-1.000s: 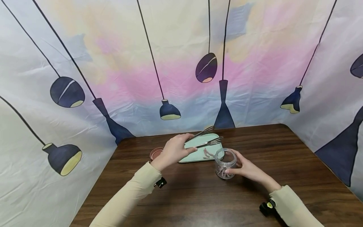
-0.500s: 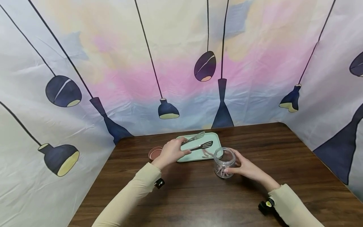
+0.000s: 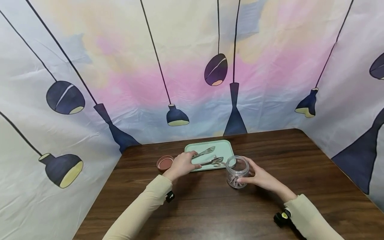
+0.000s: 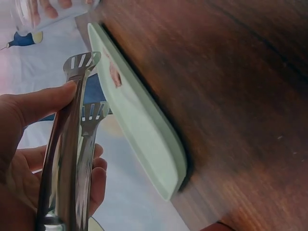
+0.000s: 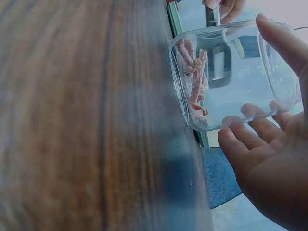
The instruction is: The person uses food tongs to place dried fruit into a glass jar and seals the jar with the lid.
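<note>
My left hand (image 3: pixel 181 165) holds metal tongs (image 3: pixel 207 152) with slotted ends, thumb on one arm and fingers round the other. The two tong ends stand apart over a pale green tray (image 3: pixel 225 145), near the pinkish strips (image 4: pixel 115 75) lying on it. Nothing shows between the tong ends. My right hand (image 3: pixel 259 176) grips a clear, lidless jar (image 3: pixel 237 173) upright by its side, thumb in front and fingers behind. Several sugary, pinkish strips (image 5: pixel 196 79) lie at the jar's bottom.
A reddish round lid (image 3: pixel 165 163) lies left of the tray, next to my left hand. The dark wooden table (image 3: pixel 210 206) ends close behind the tray, where a cloth printed with lamps (image 3: pixel 177 116) hangs.
My left hand has moved the tongs down and slightly left, so that their ends now sit lower over the tray. My right hand keeps the jar in about the same place.
</note>
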